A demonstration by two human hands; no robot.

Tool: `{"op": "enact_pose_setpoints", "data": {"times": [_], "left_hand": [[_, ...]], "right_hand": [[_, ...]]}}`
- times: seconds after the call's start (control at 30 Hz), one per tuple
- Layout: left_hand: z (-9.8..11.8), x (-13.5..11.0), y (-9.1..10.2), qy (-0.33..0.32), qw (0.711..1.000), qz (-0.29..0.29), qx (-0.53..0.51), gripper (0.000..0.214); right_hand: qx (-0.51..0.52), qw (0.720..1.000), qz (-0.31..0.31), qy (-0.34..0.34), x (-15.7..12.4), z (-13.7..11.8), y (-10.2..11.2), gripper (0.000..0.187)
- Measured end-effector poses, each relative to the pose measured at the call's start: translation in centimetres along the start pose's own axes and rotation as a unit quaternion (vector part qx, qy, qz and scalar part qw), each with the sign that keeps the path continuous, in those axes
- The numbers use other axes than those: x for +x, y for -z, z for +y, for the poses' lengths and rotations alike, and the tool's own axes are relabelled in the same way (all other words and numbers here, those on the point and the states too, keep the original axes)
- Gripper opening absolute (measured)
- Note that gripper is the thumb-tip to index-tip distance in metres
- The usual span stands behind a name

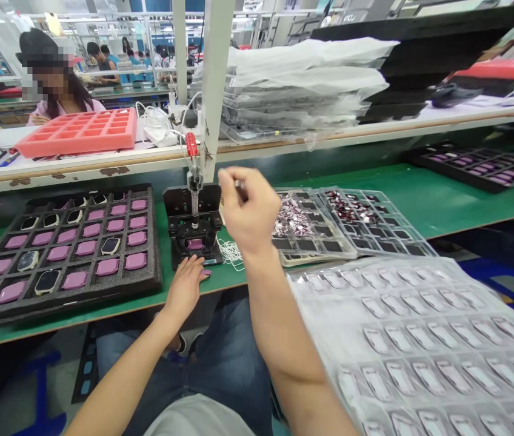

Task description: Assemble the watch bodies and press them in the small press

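My left hand rests on the green bench at the front of a small black press jig, fingers flat against its base. A purple part sits in the jig under its plunger with a red handle. My right hand is raised above the bench right of the jig, its fingers pinched on a tiny shiny piece that I cannot make out. Clear trays of small metal pieces lie just right of that hand.
A black foam tray of purple and dark parts lies at left. A large clear blister tray fills the lower right. A pink tray and stacked bags sit on the shelf. A person sits behind, far left.
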State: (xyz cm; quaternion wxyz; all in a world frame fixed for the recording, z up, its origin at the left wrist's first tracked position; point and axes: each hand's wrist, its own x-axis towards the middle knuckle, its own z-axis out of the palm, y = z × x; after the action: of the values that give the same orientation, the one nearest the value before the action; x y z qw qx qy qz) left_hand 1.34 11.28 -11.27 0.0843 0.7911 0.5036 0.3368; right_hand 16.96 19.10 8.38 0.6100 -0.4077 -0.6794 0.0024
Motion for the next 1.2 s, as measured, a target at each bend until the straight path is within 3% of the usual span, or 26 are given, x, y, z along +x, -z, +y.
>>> {"op": "enact_pose_setpoints", "data": {"times": [0.07, 0.13, 0.2, 0.3, 0.4, 0.53, 0.7, 0.9, 1.03, 1.2], "left_hand": [[-0.5, -0.2, 0.6, -0.01, 1.0, 0.011, -0.012, 0.02], [-0.7, -0.7, 1.0, -0.018, 0.999, 0.029, -0.021, 0.019], [-0.5, -1.4, 1.2, -0.018, 0.998, 0.056, -0.027, 0.02], [0.4, -2.9, 1.2, 0.002, 0.994, 0.106, -0.03, 0.024], [1.0, -4.2, 1.1, 0.02, 0.988, 0.152, -0.029, 0.029], [1.0, -4.3, 0.6, 0.041, 0.98, 0.194, -0.016, 0.035], [-0.2, -1.4, -0.2, 0.071, 0.973, 0.217, 0.011, 0.031], [-1.4, 2.1, -1.3, 0.083, 0.974, 0.209, 0.017, 0.033], [-1.5, 2.3, -1.4, 0.077, 0.978, 0.194, 0.018, 0.036], [-1.5, 2.5, -1.4, 0.076, 0.979, 0.187, 0.027, 0.032]], "right_hand": [[-0.025, 0.995, -0.092, -0.039, -4.2, 1.0, 0.2, 0.014], [-0.063, 0.964, -0.245, -0.087, -8.9, 2.3, -0.3, 0.022], [-0.081, 0.941, -0.311, -0.103, -12.4, 3.7, -1.4, 0.033], [-0.098, 0.926, -0.351, -0.099, -14.2, 5.2, -3.8, 0.044], [-0.123, 0.909, -0.386, -0.093, -13.3, 6.0, -5.6, 0.042], [-0.134, 0.901, -0.404, -0.082, -12.5, 6.2, -6.0, 0.035], [-0.13, 0.912, -0.377, -0.089, -13.5, 6.0, -4.2, 0.04], [-0.151, 0.912, -0.366, -0.112, -14.9, 6.3, -3.6, 0.034], [-0.166, 0.904, -0.37, -0.136, -15.2, 6.1, -4.1, 0.034], [-0.192, 0.897, -0.341, -0.205, -15.4, 4.6, -2.8, 0.034]]}}
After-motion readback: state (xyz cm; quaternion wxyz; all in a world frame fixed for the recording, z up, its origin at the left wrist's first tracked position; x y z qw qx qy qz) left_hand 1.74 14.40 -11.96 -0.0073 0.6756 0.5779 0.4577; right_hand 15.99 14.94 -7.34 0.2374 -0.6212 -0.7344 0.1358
